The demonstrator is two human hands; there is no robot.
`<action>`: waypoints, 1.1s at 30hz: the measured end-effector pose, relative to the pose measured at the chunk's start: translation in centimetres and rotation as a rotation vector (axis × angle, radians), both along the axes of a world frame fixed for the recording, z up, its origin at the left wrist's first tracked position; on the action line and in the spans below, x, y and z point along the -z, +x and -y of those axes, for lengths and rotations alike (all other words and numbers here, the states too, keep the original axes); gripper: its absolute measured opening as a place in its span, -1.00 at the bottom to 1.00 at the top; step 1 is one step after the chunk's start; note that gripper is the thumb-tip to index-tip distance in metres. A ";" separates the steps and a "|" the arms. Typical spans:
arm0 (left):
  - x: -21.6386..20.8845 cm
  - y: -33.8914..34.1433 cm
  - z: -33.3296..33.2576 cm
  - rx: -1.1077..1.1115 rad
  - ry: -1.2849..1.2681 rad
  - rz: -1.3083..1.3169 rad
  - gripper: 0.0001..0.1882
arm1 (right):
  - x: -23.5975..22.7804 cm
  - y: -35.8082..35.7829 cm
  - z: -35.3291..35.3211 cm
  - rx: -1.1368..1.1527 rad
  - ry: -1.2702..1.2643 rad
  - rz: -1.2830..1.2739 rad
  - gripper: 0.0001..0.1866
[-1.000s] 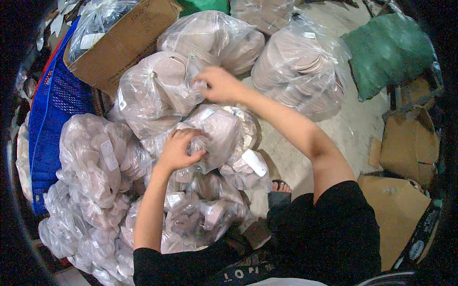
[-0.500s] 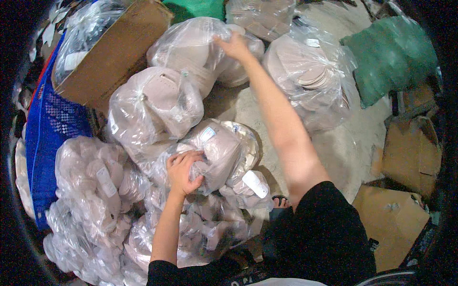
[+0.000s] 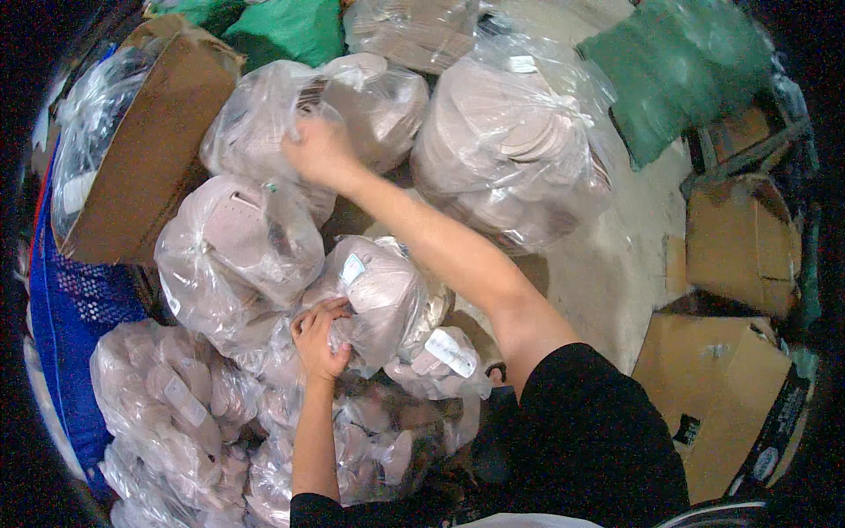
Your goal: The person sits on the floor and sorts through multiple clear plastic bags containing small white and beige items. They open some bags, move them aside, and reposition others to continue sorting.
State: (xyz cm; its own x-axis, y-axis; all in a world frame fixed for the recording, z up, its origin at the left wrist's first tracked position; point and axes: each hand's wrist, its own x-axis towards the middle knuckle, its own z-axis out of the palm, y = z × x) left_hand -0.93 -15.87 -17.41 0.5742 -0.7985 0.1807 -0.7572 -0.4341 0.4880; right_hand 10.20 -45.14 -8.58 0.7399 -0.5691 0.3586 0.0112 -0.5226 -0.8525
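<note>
**Two hands on soft bags of flat pieces**

While the left hand [image 3: 321, 339] curls its fingers into a small clear bag [image 3: 378, 295] just right of the blue crate [image 3: 75, 308], the right hand [image 3: 321, 151], fingers closed, grips a larger bag [image 3: 352, 97] beyond it. Both bags look slippery, saggy, moderately heavy; gathered plastic necks seem the best hold. Half a second ago that hand reached farther right.

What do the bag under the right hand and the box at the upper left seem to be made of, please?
The bag looks like thin clear plastic film: glossy, crinkled, its pale contents showing through. The box looks like brown matte cardboard with folded edges.
</note>
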 end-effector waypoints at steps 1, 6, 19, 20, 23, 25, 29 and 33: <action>0.2 0.0 0.1 0.009 0.001 0.004 -0.27 | -0.2 -1.2 -1.3 -0.074 -0.036 -0.033 -0.64; 0.6 0.1 0.2 0.003 0.006 0.047 -0.21 | 0.5 -6.3 -7.0 -0.449 -0.258 -0.224 -0.74; -0.1 0.2 0.0 0.023 -0.035 -0.014 -0.29 | -2.5 -2.7 6.0 0.155 -0.286 0.142 -0.73; -0.1 0.2 0.0 0.016 -0.027 -0.013 -0.29 | -2.1 -2.0 7.4 0.262 -0.322 0.161 -0.72; -0.2 0.3 0.1 0.003 -0.026 -0.047 -0.29 | 0.4 0.3 10.8 0.374 -0.308 0.144 -0.64; -0.2 0.3 0.2 0.001 -0.025 -0.051 -0.29 | 2.1 2.8 11.5 0.397 -0.190 0.145 -0.46; 0.1 0.6 0.3 -0.001 -0.035 -0.076 -0.28 | 3.9 7.8 9.8 0.306 0.352 -0.042 -0.13; 0.7 0.8 0.1 -0.007 -0.010 -0.078 -0.28 | 2.9 9.9 8.2 0.246 0.448 -0.134 -0.14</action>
